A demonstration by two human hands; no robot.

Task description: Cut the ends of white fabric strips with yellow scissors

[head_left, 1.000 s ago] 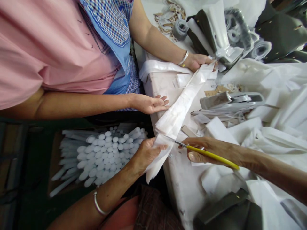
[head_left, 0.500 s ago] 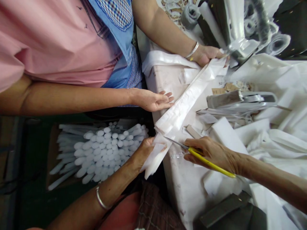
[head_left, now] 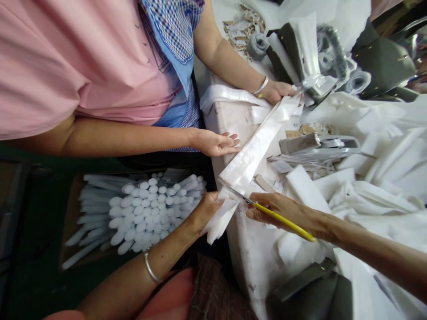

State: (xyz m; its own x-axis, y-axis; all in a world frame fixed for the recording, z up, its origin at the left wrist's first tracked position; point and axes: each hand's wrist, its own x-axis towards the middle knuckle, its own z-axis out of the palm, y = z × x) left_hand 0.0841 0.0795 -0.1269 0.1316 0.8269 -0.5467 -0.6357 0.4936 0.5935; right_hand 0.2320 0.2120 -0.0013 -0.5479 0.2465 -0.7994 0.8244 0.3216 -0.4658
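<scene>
A long strip of thin white layered material (head_left: 256, 146) lies slantwise across the table corner. Its near end is pinched in my left hand (head_left: 208, 208), just off the table edge. My right hand (head_left: 278, 211) grips yellow-handled scissors (head_left: 283, 221), whose blades reach across the strip close to my left fingers. The blade tips are partly hidden in the white layers. A co-worker's hand (head_left: 280, 91) holds the far end of the strip. The co-worker's other hand (head_left: 216, 143) is palm up with fingers extended, beside the strip's middle.
A box of white round-ended rods (head_left: 147, 209) stands below the table's left edge. White pieces (head_left: 376, 200) are heaped on the right, near a grey stapler-like tool (head_left: 320, 142). Clear rolls (head_left: 358, 83) lie at the back, and a dark object (head_left: 313, 293) sits at the near side.
The view has shifted, so the things on the table appear further left. The scissor blades have moved onto the strip, and their handles look closer together. Both ends of the strip remain held.
</scene>
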